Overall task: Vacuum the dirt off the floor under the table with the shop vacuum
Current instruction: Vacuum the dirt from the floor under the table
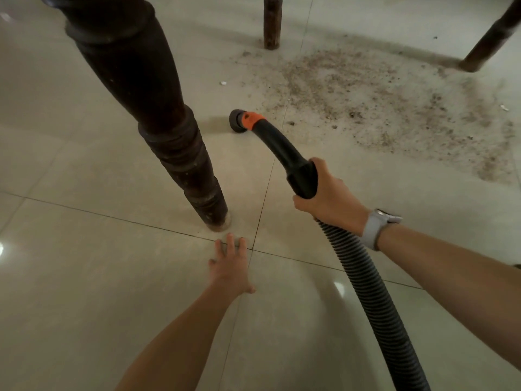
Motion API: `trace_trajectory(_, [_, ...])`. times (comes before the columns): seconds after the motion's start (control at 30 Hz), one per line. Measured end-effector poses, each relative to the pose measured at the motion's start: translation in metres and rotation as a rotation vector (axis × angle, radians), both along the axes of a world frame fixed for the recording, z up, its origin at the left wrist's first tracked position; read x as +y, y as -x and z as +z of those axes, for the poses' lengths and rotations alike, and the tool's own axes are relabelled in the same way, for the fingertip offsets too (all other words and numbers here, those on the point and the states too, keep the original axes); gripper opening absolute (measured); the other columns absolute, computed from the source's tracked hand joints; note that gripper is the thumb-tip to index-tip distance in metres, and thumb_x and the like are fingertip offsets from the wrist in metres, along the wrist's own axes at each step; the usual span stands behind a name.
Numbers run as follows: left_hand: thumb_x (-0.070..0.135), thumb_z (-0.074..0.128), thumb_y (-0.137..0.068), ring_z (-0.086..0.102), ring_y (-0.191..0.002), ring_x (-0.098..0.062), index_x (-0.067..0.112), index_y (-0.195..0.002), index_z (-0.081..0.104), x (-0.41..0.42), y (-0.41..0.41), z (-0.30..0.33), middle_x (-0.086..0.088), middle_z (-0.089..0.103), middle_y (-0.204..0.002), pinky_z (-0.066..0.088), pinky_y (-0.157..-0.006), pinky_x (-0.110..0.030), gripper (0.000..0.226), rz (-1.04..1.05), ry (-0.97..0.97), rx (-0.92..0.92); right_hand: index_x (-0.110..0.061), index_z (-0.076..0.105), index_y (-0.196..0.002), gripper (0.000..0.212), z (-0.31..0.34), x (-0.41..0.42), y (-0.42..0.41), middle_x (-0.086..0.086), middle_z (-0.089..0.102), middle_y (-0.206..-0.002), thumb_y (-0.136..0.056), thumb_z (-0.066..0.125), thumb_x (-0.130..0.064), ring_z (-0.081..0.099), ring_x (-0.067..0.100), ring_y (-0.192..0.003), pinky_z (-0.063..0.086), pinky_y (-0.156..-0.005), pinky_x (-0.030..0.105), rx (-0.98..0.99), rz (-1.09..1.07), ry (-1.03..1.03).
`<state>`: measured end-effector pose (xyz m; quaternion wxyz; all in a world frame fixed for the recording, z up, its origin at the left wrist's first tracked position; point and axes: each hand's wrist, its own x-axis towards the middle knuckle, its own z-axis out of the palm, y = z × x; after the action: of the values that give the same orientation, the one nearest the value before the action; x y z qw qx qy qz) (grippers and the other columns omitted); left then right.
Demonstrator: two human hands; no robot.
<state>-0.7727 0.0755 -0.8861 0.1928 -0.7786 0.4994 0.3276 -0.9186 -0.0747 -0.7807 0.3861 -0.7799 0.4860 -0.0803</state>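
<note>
My right hand (329, 193) grips the black curved handle of the vacuum hose (369, 280), a watch on its wrist. The hose's round nozzle (238, 120), behind an orange collar, sits on the tile at the left edge of the dirt. A wide patch of brown dirt (380, 100) is spread over the pale floor to the right of the nozzle. My left hand (229, 263) lies flat on the floor with fingers spread, just below the nearest table leg.
A thick dark turned table leg (158, 114) stands at left, close to the nozzle. Two more legs stand at the back (272, 22) and far right (490, 38), bordering the dirt. A small white scrap (223, 83) lies left of the dirt. Glossy tiles surround it.
</note>
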Motion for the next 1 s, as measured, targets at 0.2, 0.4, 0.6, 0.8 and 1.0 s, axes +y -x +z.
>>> trace_trajectory(0.2, [0.045,0.073,-0.076,-0.005,-0.143,-0.042,0.012,-0.149,-0.007,-0.005,0.006,0.004,-0.015,-0.015,-0.156,0.033,-0.109,-0.046,0.113,-0.034,-0.021,-0.063,-0.023,0.027,-0.133,0.063,0.003,0.031,0.050,-0.012,0.052,-0.079,-0.083,0.066,-0.028,0.058,0.007,-0.063,0.042,-0.049,0.014,0.081,-0.020,0.035])
trace_trajectory(0.4, [0.044,0.071,-0.079,0.013,-0.141,-0.038,0.007,-0.148,0.007,-0.023,0.016,0.002,-0.022,0.003,-0.153,0.039,-0.107,-0.042,0.100,0.019,0.011,-0.076,-0.024,0.024,-0.136,0.065,-0.005,0.066,0.064,-0.004,0.054,-0.088,-0.084,0.062,-0.034,0.051,0.007,-0.057,0.038,-0.048,0.015,0.139,-0.044,0.084])
trace_trajectory(0.6, [0.044,0.067,-0.082,-0.002,-0.144,-0.036,0.022,-0.150,-0.008,-0.015,0.013,-0.004,-0.012,-0.015,-0.156,0.034,-0.110,-0.045,0.104,-0.087,0.046,-0.108,-0.023,0.025,-0.135,0.063,-0.008,0.067,0.046,0.002,0.058,-0.098,-0.084,0.061,-0.034,0.052,0.015,-0.061,0.035,-0.047,0.019,0.134,-0.046,0.113])
trace_trajectory(0.8, [0.039,0.067,-0.084,-0.007,-0.144,-0.038,0.020,-0.150,-0.010,-0.017,0.014,-0.003,-0.014,-0.018,-0.156,0.031,-0.110,-0.044,0.104,-0.053,0.035,-0.069,-0.016,0.031,-0.124,0.054,-0.001,0.010,-0.013,0.000,0.057,-0.085,-0.082,0.065,-0.022,0.061,0.019,-0.065,0.057,-0.059,0.040,-0.052,-0.113,0.013])
trace_trajectory(1.0, [0.036,0.069,-0.083,-0.008,-0.144,-0.038,0.020,-0.151,-0.010,-0.019,0.015,-0.004,-0.014,-0.018,-0.156,0.031,-0.110,-0.045,0.105,-0.024,0.033,-0.064,-0.013,0.033,-0.123,0.054,0.004,-0.004,-0.023,0.001,0.056,-0.084,-0.081,0.065,-0.023,0.061,0.021,-0.065,0.056,-0.058,0.040,-0.028,-0.109,0.010])
